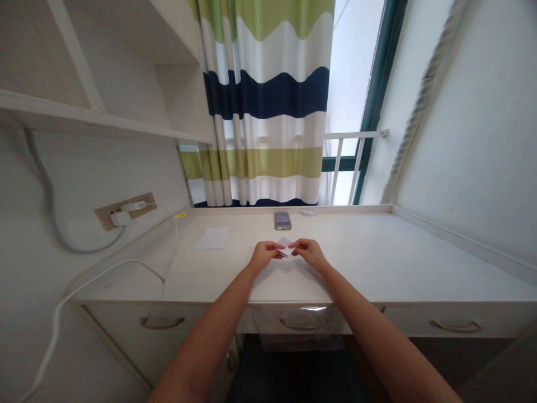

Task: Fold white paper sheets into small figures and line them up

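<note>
Forearms (205,330) reach in from the bottom corners of the view, passing over a row of white drawers (444,319) with curved metal handles (303,323), and a clear plastic sheet (300,330) hangs over the middle drawer. Both arms rest their weight toward the front of a white desk (377,263), with the left hand (263,256) and right hand (309,253) close together just beyond its edge. Each hand is curled, not spread, with thumb and fingers pressed together in a pinch. Between them, a small piece of white paper (286,247) is held by its opposite sides, raised slightly above the desk top, with one corner pointing up and away. Its exact folds are too small to tell. Farther along the desk, to the left, a loose sheet (213,238) lies flat, well apart from the hands. A phone (282,220) lies straight ahead near the back edge, and a white scrap (308,212) sits just to its right. On the left wall, a socket strip (125,211) holds a white plug (121,217), and a white cable (59,313) runs down below the desk. A striped curtain (264,101) hangs behind the desk, beside a window railing (352,137).
</note>
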Motion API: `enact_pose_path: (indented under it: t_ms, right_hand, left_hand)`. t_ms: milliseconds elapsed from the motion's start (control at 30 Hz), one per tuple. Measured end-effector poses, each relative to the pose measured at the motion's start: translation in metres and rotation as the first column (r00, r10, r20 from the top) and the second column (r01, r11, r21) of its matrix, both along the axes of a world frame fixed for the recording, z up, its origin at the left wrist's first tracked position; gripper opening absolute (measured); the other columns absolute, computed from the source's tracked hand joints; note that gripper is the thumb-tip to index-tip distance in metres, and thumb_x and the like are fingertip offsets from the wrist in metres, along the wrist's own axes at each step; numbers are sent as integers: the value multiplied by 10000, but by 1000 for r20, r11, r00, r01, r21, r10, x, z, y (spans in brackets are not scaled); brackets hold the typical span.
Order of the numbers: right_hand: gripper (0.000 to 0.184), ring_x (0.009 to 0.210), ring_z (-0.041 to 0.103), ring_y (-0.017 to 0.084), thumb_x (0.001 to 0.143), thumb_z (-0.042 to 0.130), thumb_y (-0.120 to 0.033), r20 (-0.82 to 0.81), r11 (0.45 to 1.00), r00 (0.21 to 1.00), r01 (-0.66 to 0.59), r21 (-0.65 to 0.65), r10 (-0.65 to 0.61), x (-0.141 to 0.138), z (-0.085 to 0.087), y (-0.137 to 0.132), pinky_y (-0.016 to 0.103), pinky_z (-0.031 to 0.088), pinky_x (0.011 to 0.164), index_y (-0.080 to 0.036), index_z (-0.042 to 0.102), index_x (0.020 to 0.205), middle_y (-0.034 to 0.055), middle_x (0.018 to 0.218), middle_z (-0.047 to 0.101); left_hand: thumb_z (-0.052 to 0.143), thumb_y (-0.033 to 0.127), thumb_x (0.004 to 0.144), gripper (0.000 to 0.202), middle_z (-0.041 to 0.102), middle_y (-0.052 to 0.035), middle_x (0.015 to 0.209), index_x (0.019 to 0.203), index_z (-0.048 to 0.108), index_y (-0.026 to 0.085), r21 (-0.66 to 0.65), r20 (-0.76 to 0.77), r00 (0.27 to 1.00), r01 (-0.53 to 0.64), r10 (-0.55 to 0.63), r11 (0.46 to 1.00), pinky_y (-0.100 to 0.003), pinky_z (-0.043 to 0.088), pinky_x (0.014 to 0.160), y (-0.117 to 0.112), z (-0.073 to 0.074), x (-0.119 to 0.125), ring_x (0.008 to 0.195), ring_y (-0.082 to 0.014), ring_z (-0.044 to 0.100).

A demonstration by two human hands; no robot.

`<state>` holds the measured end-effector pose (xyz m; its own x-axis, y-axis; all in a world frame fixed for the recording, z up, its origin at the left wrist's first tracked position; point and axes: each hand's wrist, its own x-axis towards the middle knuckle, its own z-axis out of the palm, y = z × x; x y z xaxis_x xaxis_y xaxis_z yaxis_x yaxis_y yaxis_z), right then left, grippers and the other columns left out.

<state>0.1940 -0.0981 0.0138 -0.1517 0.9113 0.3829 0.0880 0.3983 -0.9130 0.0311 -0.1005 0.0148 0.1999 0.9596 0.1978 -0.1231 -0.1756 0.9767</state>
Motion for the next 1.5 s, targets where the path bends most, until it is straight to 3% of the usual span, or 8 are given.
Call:
enact_pose_path:
  t_ms: [167,267,467,700,1033,1500]
  right_hand:
    - [149,500,559,109,550,548,-156,-77,999,997,-7,-48,4,0,-1,2,282,485,569,-141,634,670,-13,537,599]
    - [137,515,565,110,549,560,-162,-103,999,995,2,-41,-7,-1,-3,3,292,492,590,-140,635,661,-7,561,605]
    - [154,537,569,112,558,580,-182,-101,998,994,-41,-50,36,-3,-1,0,317,491,633,-146,647,692,-3,576,615]
    - [237,540,568,111,570,640,-330,-204,984,976,-105,-144,74,-3,2,-4,306,492,622,-152,627,726,7,619,615]
    - [327,508,568,111,540,669,-362,-194,987,977,-113,-113,90,-3,2,-3,290,491,591,-162,555,773,-19,553,603]
    - [288,504,546,106,532,666,-359,-147,997,988,-61,-37,55,-4,1,-1,289,482,572,-161,556,710,-30,534,576]
  left_hand:
    - [660,206,556,245,659,-72,744,775,649,96,-27,84,990,111,-109,993,-301,467,716,-1,1,-2,669,-140,601]
    - [635,307,604,289,651,-78,712,802,633,97,-86,144,979,159,-146,983,-309,473,682,0,0,-3,641,-143,602]
    - [705,256,529,305,632,-50,658,771,609,98,-102,112,991,91,-79,991,-293,482,646,4,-3,-1,566,-115,585]
    - [714,269,502,344,586,5,562,785,597,114,17,58,998,24,-25,1000,-275,492,612,2,-1,0,524,-95,560]
    - [690,307,528,318,601,-7,574,751,567,117,24,68,998,-5,3,1000,-278,494,590,2,-1,1,540,-113,574]
    - [700,321,507,362,603,-1,583,774,555,124,34,78,997,16,-19,999,-295,493,623,4,-2,3,568,-121,583]
